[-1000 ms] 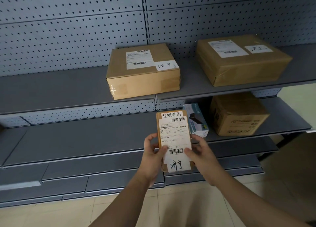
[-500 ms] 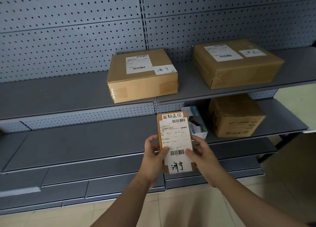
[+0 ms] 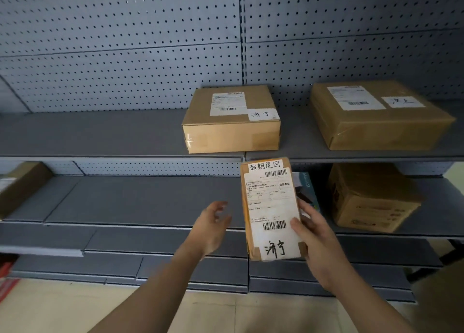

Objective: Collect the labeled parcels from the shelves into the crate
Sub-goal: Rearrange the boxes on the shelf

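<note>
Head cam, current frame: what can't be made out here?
- Crate: nowhere in the head view.
- Teal box: mostly hidden behind the held parcel, which the right hand grips.
- Brown box: cut off by the left edge, blurred.
- Left hand: blurred, finger detail unclear.
- Shelf box: label's fine print too small.

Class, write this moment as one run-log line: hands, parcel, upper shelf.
right hand: holds parcel upright | left hand: open, off parcel | upper shelf: two boxes | crate: not in view
</note>
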